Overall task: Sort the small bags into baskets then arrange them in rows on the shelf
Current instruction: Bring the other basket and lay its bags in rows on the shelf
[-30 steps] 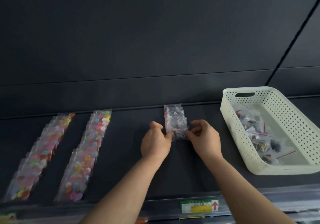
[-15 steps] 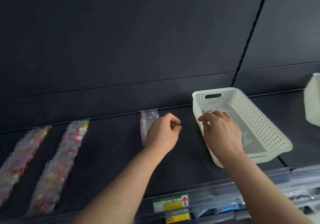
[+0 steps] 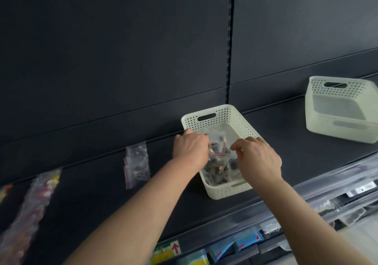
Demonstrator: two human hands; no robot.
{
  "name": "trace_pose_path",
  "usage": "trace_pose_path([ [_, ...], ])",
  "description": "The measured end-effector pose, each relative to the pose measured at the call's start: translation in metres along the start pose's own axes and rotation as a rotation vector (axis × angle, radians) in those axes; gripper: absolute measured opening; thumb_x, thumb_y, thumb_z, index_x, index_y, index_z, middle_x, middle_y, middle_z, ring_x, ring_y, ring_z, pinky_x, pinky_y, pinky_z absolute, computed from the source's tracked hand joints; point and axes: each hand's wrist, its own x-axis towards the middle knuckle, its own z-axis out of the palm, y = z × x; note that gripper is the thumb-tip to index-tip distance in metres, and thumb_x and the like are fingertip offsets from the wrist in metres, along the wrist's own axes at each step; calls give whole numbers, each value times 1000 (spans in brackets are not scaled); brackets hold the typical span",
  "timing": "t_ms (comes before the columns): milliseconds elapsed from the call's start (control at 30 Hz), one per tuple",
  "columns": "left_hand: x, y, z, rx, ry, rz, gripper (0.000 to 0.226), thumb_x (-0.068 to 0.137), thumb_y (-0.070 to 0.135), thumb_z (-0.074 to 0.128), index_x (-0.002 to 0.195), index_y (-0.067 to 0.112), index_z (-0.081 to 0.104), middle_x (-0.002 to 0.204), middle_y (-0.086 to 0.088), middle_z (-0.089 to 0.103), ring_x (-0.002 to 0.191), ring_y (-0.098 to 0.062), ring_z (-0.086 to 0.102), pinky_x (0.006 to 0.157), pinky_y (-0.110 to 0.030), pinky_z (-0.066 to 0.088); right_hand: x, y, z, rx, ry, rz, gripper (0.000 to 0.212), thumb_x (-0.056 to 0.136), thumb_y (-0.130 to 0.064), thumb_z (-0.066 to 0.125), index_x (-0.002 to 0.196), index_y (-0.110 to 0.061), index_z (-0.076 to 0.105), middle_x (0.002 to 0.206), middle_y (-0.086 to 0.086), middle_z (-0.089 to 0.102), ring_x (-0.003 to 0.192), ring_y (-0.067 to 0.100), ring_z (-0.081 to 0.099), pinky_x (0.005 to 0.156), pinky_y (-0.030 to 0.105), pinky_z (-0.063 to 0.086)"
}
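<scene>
A white perforated basket stands on the dark shelf and holds several small clear bags of dark pieces with red zip strips. Both hands are inside the basket. My left hand reaches in from the left, its fingers curled round a clear bag near the top of the pile. My right hand hovers over the basket's right side with thumb and fingers spread, holding nothing that I can see. A short row of overlapping clear bags lies on the shelf left of the basket.
Two long rows of bags with colourful pieces lie at the far left. White baskets, stacked, sit on the shelf at the right. Below the shelf edge are a price tag and packets on a lower shelf.
The view swung right. My left hand left the row of clear bags and went into the basket, taking hold of a bag. My right hand stays over the basket.
</scene>
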Motion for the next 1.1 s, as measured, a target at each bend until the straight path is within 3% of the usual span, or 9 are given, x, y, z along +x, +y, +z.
trace_pose_path([
  [200,9,10,10,104,-153,-59,24,91,30,65,113,22,64,116,4,59,115,-23,43,88,-40,34,-2,4,1,51,2,9,29,91,-17,51,105,-39,66,101,-16,65,102,9,53,60,26,46],
  [333,4,4,-4,-288,-73,-136,7,93,31,62,93,25,61,104,10,65,101,-17,57,91,-40,44,1,4,1,35,-23,5,31,94,-19,46,111,-39,63,105,-16,64,105,9,52,62,28,48],
  [400,-1,-4,-13,-494,-22,-166,7,92,28,62,88,25,59,95,9,65,91,-15,62,82,-37,51,4,2,0,56,-40,-32,30,97,-21,42,117,-35,60,108,-14,65,106,12,53,63,28,45],
  [533,-13,-20,-26,-706,1,-157,14,89,20,68,80,28,59,86,4,70,83,-14,66,74,-31,53,10,-17,-7,515,-115,-47,32,98,-35,45,126,-23,56,111,-8,66,98,10,59,79,25,47],
  [667,-29,-36,-31,-853,-19,-172,12,85,12,71,83,20,64,84,-3,73,82,-20,70,82,-40,57,13,-46,-12,721,-212,-56,17,91,-34,60,101,-24,69,87,-13,71,77,0,65,76,27,56],
  [767,-44,-55,-32,-969,10,-254,13,86,16,73,95,18,64,93,-5,72,88,-17,68,79,-33,55,11,-68,-10,810,-203,-18,8,88,-23,63,83,-24,69,72,-9,71,67,4,66,71,34,58],
  [900,-64,-85,-32,-1139,-49,-416,14,92,23,66,102,14,65,95,-1,70,85,-11,64,75,-26,53,4,-99,0,982,-245,48,9,89,-14,60,82,-18,65,72,-2,71,66,8,69,73,38,58],
  [1000,-79,-106,-32,-1340,44,-540,6,94,14,63,90,11,65,78,2,68,73,-10,61,68,-24,52,-3,-121,11,1055,-307,74,9,92,-13,55,85,-13,62,76,2,71,66,10,70,72,37,59],
  [1100,-92,-125,-30,-1345,113,-573,9,95,11,61,87,11,64,75,2,66,70,-11,59,66,-25,50,-12,-140,23,1094,-425,84,10,95,-17,54,89,-13,60,78,2,68,65,9,68,69,34,56],
])
